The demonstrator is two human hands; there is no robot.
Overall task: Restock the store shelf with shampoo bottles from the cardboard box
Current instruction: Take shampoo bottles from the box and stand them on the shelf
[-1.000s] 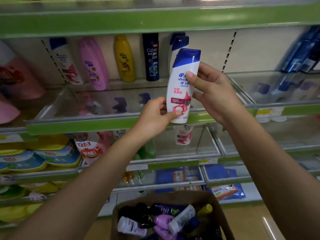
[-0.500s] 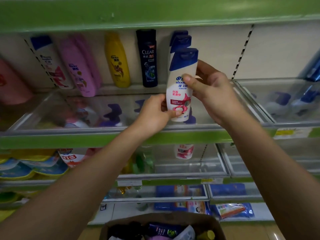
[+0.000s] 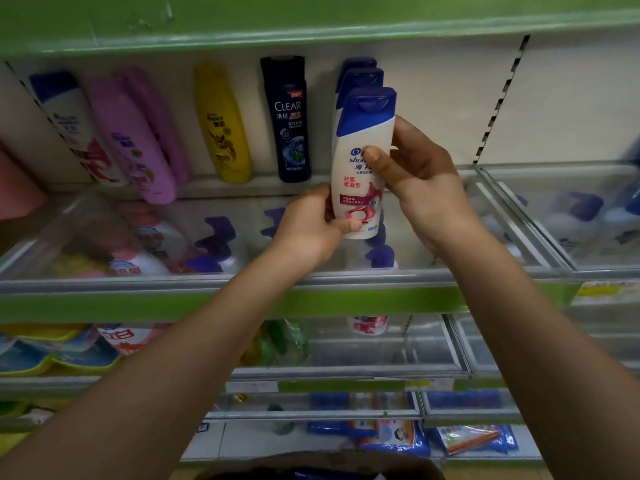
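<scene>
A white shampoo bottle (image 3: 360,161) with a blue cap and red label art stands upright over the shelf (image 3: 207,301), held in both hands. My left hand (image 3: 313,226) pinches its lower end from the left, thumb on the front. My right hand (image 3: 419,178) grips its middle from the right, thumb across the label. Directly behind it stand two matching blue-capped bottles (image 3: 360,72) against the back wall. Only the top rim of the cardboard box (image 3: 322,462) shows at the bottom edge; its contents are mostly out of view.
Along the back of the same shelf stand a black Clear bottle (image 3: 287,119), a yellow bottle (image 3: 223,123), pink bottles (image 3: 138,140) and a white one (image 3: 72,123). A clear front guard (image 3: 138,237) reflects bottles. A green shelf (image 3: 311,26) hangs overhead; lower shelves hold pouches.
Both hands have carried the bottle further in and lower over the shelf, close in front of the two matching bottles. The view has tilted up, so the box has nearly left the frame.
</scene>
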